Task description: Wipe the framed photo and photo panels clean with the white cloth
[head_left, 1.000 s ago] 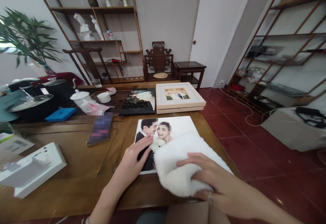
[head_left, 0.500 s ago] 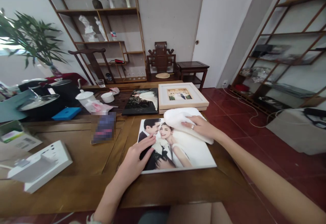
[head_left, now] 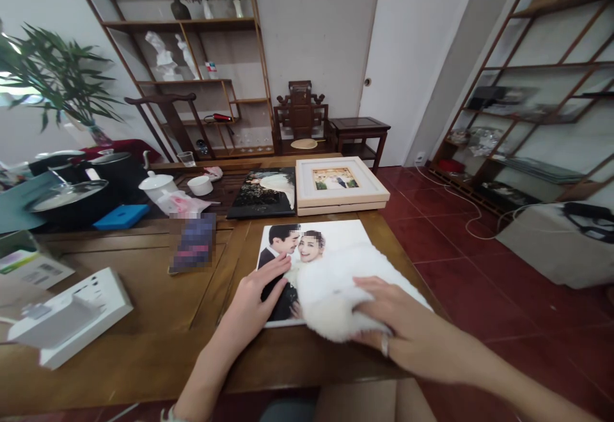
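Gripping a bunched white towel [head_left: 330, 291] in my right hand [head_left: 400, 323], I am steadying the wedding portrait panel [head_left: 311, 252] with my flat, unclenched left hand [head_left: 261, 288]. Pushing hard rightward could be risking a slide off the nearby table [head_left: 163, 361] edge. Just beyond, a framed photo [head_left: 336, 178] and dark photo panel [head_left: 265, 192] are limiting forward room.

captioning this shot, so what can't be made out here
Head view: lower right of the photo print, under the white cloth and right hand.
Head view: any wording on the purple item, lost in pixelation.
Head view: far left of the leafy plant, cut off by the left edge.
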Available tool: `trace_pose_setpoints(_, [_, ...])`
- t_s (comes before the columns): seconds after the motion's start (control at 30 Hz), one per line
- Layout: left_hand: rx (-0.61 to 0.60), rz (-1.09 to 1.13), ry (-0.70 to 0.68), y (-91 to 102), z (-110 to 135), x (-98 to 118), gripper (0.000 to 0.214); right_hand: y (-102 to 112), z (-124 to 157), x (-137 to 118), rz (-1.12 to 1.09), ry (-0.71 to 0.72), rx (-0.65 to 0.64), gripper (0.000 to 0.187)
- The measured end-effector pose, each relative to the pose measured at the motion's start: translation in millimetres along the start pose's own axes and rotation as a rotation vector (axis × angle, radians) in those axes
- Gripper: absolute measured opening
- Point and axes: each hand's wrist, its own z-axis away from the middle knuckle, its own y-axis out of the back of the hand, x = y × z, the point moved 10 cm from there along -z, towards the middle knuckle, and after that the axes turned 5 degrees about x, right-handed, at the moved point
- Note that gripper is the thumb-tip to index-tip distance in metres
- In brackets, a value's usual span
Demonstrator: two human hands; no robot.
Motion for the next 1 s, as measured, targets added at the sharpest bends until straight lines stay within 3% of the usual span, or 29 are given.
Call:
trace_pose_setpoints(0.07, [-0.008, -0.004, -0.001, -1.0, 0, -1, 0.031, -3, 7, -22, -0.038, 0.096, -0.035, 0.019])
trace_pose_setpoints(0.13, [-0.015, -0.009, 0.001, -1.7, 0, -2, 0.031, -3, 7, -27, -0.043, 0.157, -0.026, 0.018])
trace_pose_setpoints(0.4, [-0.021, 0.002, -0.025, -1.9, 1, 0, 0.031, 21, -54, 44, 0.102, 0.084, 0.216, 0.031])
trace_pose_setpoints(0.53, [-0.022, 0.004, -0.024, -2.2, 1, 0, 0.031, 36, -90, 56, 0.111, 0.103, 0.304, 0.030])
trace_pose_setpoints(0.63, [-0.015, 0.007, -0.018, -1.6, 0, 0, 0.030, 37, -102, 58, 0.126, 0.106, 0.320, 0.028])
trace_pose_setpoints(0.8, [-0.002, 0.007, -0.021, -1.0, 1, 0, 0.031, 25, -77, 43, 0.180, 0.092, 0.296, 0.027])
trace_pose_setpoints(1.0, [-0.006, 0.005, -0.009, -2.8, 1, -3, 0.031, -3, -9, -11, 0.171, 0.056, 0.043, 0.021])
